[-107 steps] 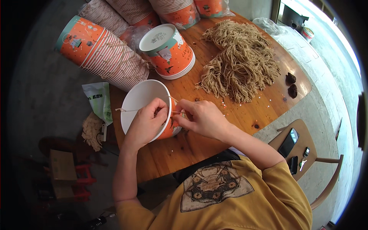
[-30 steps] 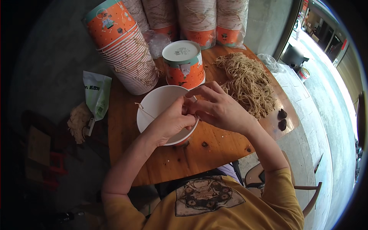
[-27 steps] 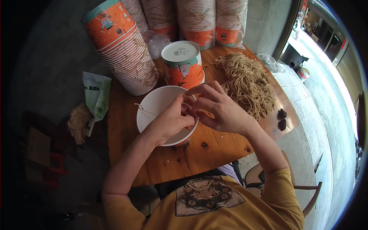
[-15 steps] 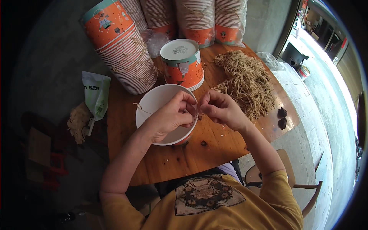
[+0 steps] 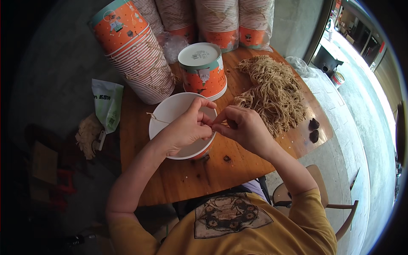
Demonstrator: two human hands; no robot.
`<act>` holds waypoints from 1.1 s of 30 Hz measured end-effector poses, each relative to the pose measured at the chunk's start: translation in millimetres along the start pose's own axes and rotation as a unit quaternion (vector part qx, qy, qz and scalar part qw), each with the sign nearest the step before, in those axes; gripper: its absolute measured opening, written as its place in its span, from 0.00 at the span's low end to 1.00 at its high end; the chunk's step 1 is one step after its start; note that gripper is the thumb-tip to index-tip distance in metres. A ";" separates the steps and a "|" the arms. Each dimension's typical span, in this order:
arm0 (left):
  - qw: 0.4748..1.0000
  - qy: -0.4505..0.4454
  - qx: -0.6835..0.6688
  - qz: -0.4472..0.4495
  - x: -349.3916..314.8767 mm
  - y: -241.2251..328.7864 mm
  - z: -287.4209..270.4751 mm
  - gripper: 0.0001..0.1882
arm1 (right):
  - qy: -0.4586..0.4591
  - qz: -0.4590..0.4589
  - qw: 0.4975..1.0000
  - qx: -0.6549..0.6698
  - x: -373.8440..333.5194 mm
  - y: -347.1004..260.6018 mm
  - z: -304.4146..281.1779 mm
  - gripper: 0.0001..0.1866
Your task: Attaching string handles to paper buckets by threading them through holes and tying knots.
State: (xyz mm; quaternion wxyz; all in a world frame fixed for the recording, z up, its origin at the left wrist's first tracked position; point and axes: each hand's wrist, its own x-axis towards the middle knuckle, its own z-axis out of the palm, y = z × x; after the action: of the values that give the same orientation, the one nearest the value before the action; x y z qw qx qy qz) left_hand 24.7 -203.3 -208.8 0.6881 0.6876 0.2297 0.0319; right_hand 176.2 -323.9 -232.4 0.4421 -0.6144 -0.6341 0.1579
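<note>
A white-lined paper bucket (image 5: pixel 168 110) stands mouth up at the table's near side. A thin tan cord (image 5: pixel 160 120) pokes out through its left wall, knotted at the end, and runs across the inside under my left hand. At the bucket's right rim, my left hand (image 5: pixel 189 127) reaches over the opening, thumb and fingers pinched. My right hand (image 5: pixel 246 127) meets it just outside that rim, thumb and forefinger pinched together. The fingertips nearly touch, and the cord between them is mostly hidden. Right of the hands lies a heap of tan cords (image 5: pixel 276 91).
An upturned orange bucket (image 5: pixel 202 76) stands behind the open one. A tall leaning stack of buckets (image 5: pixel 140 63) is to the left, with bagged stacks (image 5: pixel 216 25) behind. Two dark lumps (image 5: pixel 313 130) lie at the right edge; a chair (image 5: pixel 318 185) stands near my right side.
My right hand has turned and moved left toward my left hand, closing the small gap where a strand of cord showed. The bucket has shifted slightly left.
</note>
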 end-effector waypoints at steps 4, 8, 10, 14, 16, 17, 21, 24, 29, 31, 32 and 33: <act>0.998 0.020 0.041 0.046 -2.6 -6.0 2.2 0.30 | 0.019 -0.012 0.999 -0.026 0.9 -2.8 1.9 0.08; 0.986 0.041 0.124 0.105 -4.5 -9.8 0.2 0.31 | 0.001 -0.004 0.999 -0.044 -0.9 -3.7 3.0 0.08; 0.979 0.049 0.154 0.122 -5.1 -9.4 2.8 0.32 | 0.008 0.000 0.999 -0.040 -1.5 -3.5 4.6 0.09; 0.951 0.058 0.227 0.201 -3.9 -15.3 3.0 0.32 | -0.007 0.034 0.999 -0.032 -0.5 -6.4 3.2 0.09; 0.941 0.061 0.237 0.233 -1.8 -20.4 2.0 0.32 | -0.035 0.077 0.996 -0.001 1.1 -5.7 3.9 0.09; 0.930 0.064 0.248 0.264 -1.5 -21.7 1.9 0.31 | -0.035 0.077 0.996 -0.002 0.7 -4.2 5.2 0.09; 0.935 0.071 0.246 0.246 -6.7 -19.3 5.7 0.30 | -0.015 0.106 0.987 0.121 -4.4 8.5 11.8 0.09; 0.921 0.118 0.291 0.230 -12.2 -18.8 5.1 0.22 | -0.002 0.114 0.979 0.167 -7.0 10.2 11.2 0.08; 0.957 0.131 0.203 0.159 -15.8 -20.7 12.3 0.10 | 0.015 0.100 0.975 0.196 -11.3 19.1 15.1 0.08; 0.958 0.131 0.197 0.161 -14.1 -21.9 14.5 0.09 | 0.019 0.100 0.970 0.221 -13.1 20.8 15.5 0.08; 0.958 0.134 0.199 0.155 -13.2 -22.0 15.4 0.08 | 0.019 0.101 0.970 0.220 -13.8 20.9 15.6 0.08; 0.959 0.138 0.200 0.149 -12.4 -22.2 15.9 0.08 | 0.022 0.102 0.970 0.218 -14.5 21.0 15.7 0.07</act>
State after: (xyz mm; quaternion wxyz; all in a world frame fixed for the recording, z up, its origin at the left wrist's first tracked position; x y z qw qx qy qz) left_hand 13.4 -223.7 -227.5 0.4855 0.8266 0.2191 0.1815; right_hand 175.6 -327.7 -262.1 0.5606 -0.5678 -0.5088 0.3232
